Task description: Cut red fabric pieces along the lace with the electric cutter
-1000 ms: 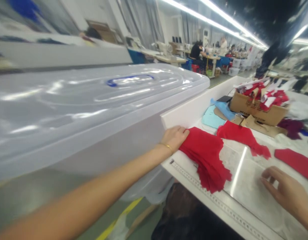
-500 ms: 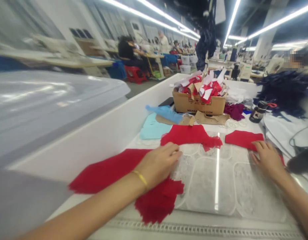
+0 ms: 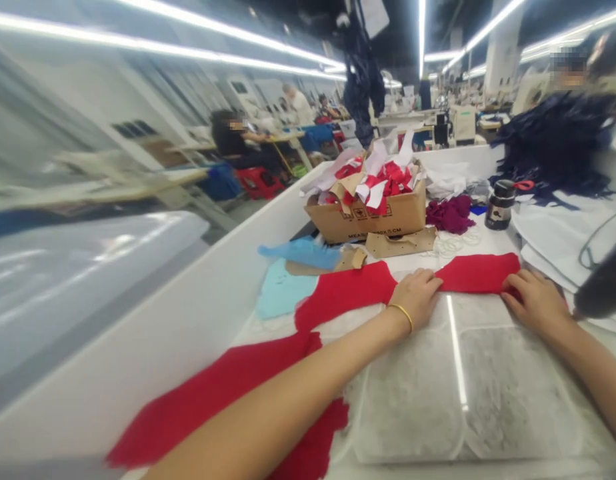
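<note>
A small red fabric piece lies at the far side of the work surface, between my two hands. My left hand, with a yellow bracelet at the wrist, has its fingers closed at the piece's left end. At the lower right corner, my right hand pinches the same piece; its fingertips are partly hidden. Left of my left hand is a second red fabric piece. A larger stack of red fabric pieces spreads at the lower left, partly covered by my left forearm.
A cardboard box full of red and white scraps stands behind. Light blue fabric lies left, beside the low white side wall. A dark bottle and maroon cloth are at back right. Clear templates cover the front.
My left hand has moved right, from beside the other red piece to the small piece's left end. My right hand stays at its right end. The view has turned right.
</note>
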A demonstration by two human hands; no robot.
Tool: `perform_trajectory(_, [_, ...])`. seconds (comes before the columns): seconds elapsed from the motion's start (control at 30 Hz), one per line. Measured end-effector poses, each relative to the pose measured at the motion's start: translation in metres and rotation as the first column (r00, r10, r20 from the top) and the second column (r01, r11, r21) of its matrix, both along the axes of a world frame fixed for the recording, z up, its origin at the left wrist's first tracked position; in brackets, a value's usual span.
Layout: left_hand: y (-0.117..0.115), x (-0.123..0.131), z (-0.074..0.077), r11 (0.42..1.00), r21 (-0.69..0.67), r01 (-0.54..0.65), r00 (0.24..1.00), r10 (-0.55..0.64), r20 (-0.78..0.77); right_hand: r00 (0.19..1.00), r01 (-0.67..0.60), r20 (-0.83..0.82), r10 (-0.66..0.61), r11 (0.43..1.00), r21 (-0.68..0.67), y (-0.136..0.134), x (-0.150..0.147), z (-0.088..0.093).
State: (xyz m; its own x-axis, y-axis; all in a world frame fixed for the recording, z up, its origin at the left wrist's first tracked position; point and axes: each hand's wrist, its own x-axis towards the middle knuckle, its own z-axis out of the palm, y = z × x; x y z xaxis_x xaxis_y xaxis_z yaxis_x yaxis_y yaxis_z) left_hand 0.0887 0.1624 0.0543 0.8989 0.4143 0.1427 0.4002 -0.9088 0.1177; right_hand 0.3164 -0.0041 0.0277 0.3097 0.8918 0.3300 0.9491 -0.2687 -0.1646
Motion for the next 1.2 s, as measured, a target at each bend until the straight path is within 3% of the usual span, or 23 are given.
perform_trajectory(0.47, [0.027,0.001,-0.015,0.977,-0.215,0.004,0.955,0.06,0.292,0.981,0.022,-0.194,-0.016,0.999,0.027,0.001,-0.007,0.009])
perform_trajectory(0.7, [0.012,-0.008,0.002,0.949,-0.304,0.078,0.869,0.085,0.487,0.958,0.004,-0.285,0.037,0.99,0.141,0.001,-0.006,0.01])
perform_trajectory(0.87, [-0.018,-0.038,0.027,0.916,-0.396,0.061,0.827,0.176,0.534,0.902,-0.079,-0.399,0.166,0.971,0.226,-0.001,-0.013,0.016])
perform_trajectory(0.93, [-0.032,-0.056,0.04,0.848,-0.528,0.04,0.817,0.277,0.506,0.834,-0.136,-0.499,0.238,0.963,0.232,-0.004,-0.018,0.021])
perform_trajectory(0.97, [-0.038,-0.065,0.047,0.766,-0.642,0.037,0.807,0.356,0.471,0.763,-0.173,-0.584,0.276,0.959,0.226,-0.006,-0.02,0.024])
perform_trajectory(1.03, [-0.048,-0.083,0.059,0.534,-0.844,0.044,0.794,0.494,0.355,0.555,-0.263,-0.77,0.314,0.945,0.196,-0.01,-0.025,0.031])
perform_trajectory(1.07, [-0.05,-0.091,0.063,0.423,-0.905,0.042,0.79,0.541,0.29,0.447,-0.309,-0.842,0.302,0.935,0.172,-0.012,-0.028,0.034])
perform_trajectory(1.1, [-0.05,-0.098,0.065,0.348,-0.937,0.026,0.791,0.566,0.232,0.369,-0.356,-0.887,0.277,0.924,0.14,-0.013,-0.029,0.035])
perform_trajectory(1.13, [-0.049,-0.104,0.065,0.306,-0.952,-0.006,0.796,0.577,0.181,0.341,-0.395,-0.906,0.252,0.913,0.105,-0.014,-0.031,0.036])
perform_trajectory(1.17, [-0.047,-0.11,0.062,0.299,-0.953,-0.05,0.805,0.577,0.139,0.348,-0.424,-0.908,0.235,0.903,0.071,-0.014,-0.032,0.035])
perform_trajectory(1.2, [-0.043,-0.115,0.058,0.341,-0.934,-0.103,0.818,0.563,0.115,0.384,-0.44,-0.895,0.228,0.897,0.039,-0.013,-0.033,0.032])
